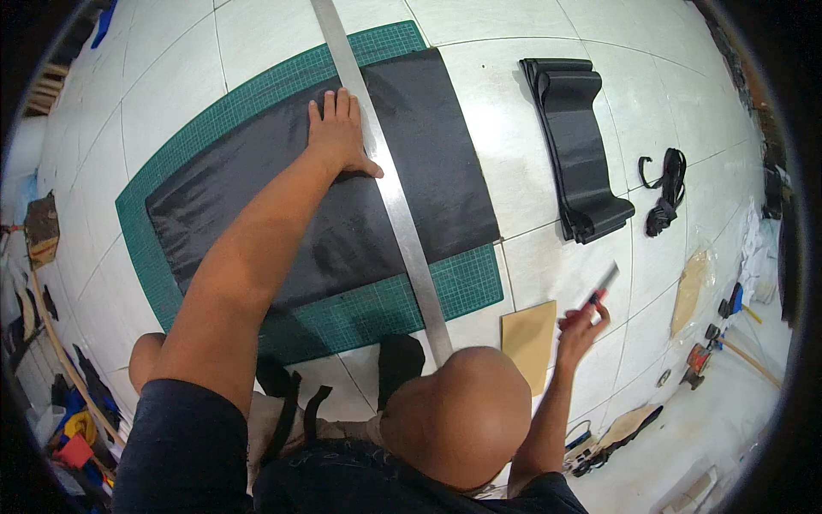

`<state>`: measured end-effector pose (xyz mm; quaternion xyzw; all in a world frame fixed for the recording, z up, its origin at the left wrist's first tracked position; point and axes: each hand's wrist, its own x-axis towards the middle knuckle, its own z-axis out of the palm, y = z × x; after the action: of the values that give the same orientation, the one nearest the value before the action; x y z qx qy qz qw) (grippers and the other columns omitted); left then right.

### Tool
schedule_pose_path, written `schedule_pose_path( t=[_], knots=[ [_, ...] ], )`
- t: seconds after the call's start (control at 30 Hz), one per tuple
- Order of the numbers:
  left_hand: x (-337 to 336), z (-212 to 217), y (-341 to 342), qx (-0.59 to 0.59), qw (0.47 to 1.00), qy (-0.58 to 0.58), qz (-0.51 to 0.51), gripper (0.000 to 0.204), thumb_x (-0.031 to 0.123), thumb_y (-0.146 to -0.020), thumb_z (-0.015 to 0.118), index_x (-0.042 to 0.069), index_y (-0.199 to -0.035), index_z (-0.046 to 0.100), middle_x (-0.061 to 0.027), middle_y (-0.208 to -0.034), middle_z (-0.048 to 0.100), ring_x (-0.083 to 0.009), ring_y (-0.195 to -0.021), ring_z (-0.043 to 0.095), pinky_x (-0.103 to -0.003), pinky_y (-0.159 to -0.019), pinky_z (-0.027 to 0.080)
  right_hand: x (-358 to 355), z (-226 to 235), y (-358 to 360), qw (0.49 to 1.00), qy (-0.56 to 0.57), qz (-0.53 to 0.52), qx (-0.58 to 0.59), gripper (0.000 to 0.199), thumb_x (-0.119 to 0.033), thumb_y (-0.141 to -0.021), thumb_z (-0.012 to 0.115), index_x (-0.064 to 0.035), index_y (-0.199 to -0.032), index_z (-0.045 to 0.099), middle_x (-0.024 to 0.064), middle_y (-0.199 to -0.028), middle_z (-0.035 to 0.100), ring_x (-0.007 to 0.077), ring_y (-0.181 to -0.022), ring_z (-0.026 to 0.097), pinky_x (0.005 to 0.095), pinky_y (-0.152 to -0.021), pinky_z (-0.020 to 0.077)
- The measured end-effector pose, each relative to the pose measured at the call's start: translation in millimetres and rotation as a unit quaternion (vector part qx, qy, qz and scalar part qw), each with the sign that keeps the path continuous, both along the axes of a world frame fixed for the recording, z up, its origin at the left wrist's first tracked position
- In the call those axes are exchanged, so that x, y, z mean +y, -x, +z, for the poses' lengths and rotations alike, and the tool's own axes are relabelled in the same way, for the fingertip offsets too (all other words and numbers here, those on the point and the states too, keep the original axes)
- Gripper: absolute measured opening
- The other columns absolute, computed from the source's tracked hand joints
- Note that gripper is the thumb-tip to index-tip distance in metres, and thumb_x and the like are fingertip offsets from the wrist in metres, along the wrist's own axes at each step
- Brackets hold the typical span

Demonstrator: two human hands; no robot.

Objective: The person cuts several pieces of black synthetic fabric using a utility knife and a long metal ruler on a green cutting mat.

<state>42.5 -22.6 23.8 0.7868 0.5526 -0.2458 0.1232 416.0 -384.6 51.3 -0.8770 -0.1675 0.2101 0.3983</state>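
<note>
A sheet of black material (282,206), like leather or coated fabric, lies flat on a green cutting mat (454,283). Across both runs a long metal ruler (402,218), slanting from the top edge down to near my bare knee. My left hand (338,137) presses flat with fingers spread on the sheet, its thumb and fingertips at the ruler's left edge. Off to the right, above the floor, my right hand (584,330) is closed around a red utility knife (597,294). The knife's blade is out and points up and away, apart from the sheet.
A folded stack of black material (578,146) lies right of the mat, with a bundle of black straps (668,193) beyond it. Between my knee and right hand is a tan board (528,343). Tools (698,360) lie at the far right; clutter (77,428) fills the lower left.
</note>
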Motion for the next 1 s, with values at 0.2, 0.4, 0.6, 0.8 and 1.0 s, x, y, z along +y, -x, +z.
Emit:
schedule_pose_path(
  t=[0.2, 0.4, 0.6, 0.8, 1.0],
  knots=[
    [3, -3, -3, -0.018, 1.000, -0.012, -0.003, 0.149, 0.074, -0.049, 0.082, -0.004, -0.155, 0.013, -0.0242, -0.163, 0.015, -0.0368, -0.152, 0.013, -0.058, -0.121, 0.008, 130, -33, 98, 0.934, 0.057, 0.350, -0.033, 0.032, -0.029, -0.102, 0.051, -0.0040, -0.123, 0.050, 0.0204, -0.082, 0.066, 0.0383, -0.074, 0.068, 0.0458, -0.067, 0.0523],
    [-1, -3, -2, -0.005, 0.999, -0.030, -0.016, 0.153, 0.078, -0.046, 0.080, -0.005, -0.156, 0.012, -0.0215, -0.163, 0.018, -0.0340, -0.152, 0.016, -0.061, -0.120, 0.006, 262, -16, 202, 0.866, 0.125, 0.483, -0.028, 0.028, -0.025, -0.100, 0.048, -0.0019, -0.116, 0.044, 0.0310, -0.089, 0.067, 0.0495, -0.082, 0.066, 0.0581, -0.073, 0.0508],
    [2, -3, -6, 0.048, 0.998, -0.022, -0.020, 0.152, 0.077, -0.048, 0.080, -0.004, -0.156, 0.011, -0.0213, -0.163, 0.017, -0.0338, -0.153, 0.015, -0.061, -0.120, 0.005, 333, -34, 245, 0.826, 0.102, 0.543, -0.112, 0.025, -0.021, -0.098, 0.048, 0.0006, -0.108, 0.043, 0.0297, -0.084, 0.067, 0.0490, -0.078, 0.067, 0.0581, -0.071, 0.0520],
    [4, -5, -6, 0.045, 0.999, 0.010, -0.024, 0.150, 0.078, -0.050, 0.079, -0.002, -0.157, 0.010, -0.0207, -0.164, 0.013, -0.0340, -0.153, 0.013, -0.061, -0.120, 0.004, 365, -52, 257, 0.823, 0.091, 0.548, -0.115, 0.025, -0.021, -0.098, 0.047, 0.0011, -0.109, 0.043, 0.0309, -0.087, 0.067, 0.0493, -0.084, 0.067, 0.0581, -0.077, 0.0520],
    [7, -5, -2, 0.031, 0.999, 0.027, -0.017, 0.150, 0.079, -0.052, 0.078, -0.002, -0.157, 0.007, -0.0208, -0.164, 0.011, -0.0341, -0.153, 0.009, -0.062, -0.119, 0.003, 373, -48, 263, 0.815, 0.135, 0.551, -0.122, 0.029, -0.022, -0.095, 0.050, 0.0016, -0.110, 0.043, 0.0289, -0.096, 0.068, 0.0468, -0.093, 0.067, 0.0536, -0.081, 0.0534]
  ],
)
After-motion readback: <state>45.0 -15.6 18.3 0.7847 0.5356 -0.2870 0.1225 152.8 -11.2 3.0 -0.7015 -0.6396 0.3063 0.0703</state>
